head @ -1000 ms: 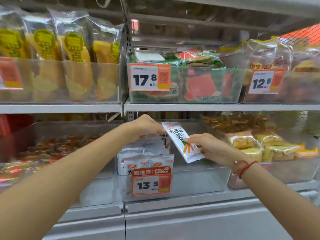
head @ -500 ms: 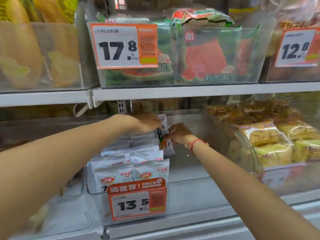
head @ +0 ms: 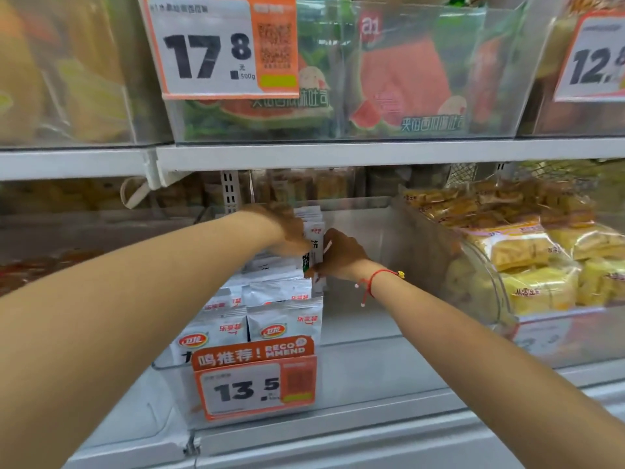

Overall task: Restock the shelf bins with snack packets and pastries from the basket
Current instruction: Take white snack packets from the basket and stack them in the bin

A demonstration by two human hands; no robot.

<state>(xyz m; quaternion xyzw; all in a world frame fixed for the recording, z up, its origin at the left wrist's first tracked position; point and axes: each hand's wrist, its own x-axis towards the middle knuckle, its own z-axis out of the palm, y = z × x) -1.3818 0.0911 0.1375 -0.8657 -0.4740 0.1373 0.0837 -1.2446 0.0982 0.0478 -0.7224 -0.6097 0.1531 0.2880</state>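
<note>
— Inspecting the head view: where is the white packet (head: 316, 243)?
— Upright between both hands at the back of the clear bin (head: 355, 377), long axis vertical, behind the stacked packets (head: 270, 299).
— Fingers?
— Right hand (head: 341, 253) grips its right edge; left hand (head: 285, 231) appears curled on its left face, partly hidden. Both equally near

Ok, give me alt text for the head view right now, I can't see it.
Both hands, left hand and right hand, hold a white snack packet upright at the back of a clear bin tagged 13.5, behind rows of matching packets. Yellow pastries fill the bin beside it.
</note>
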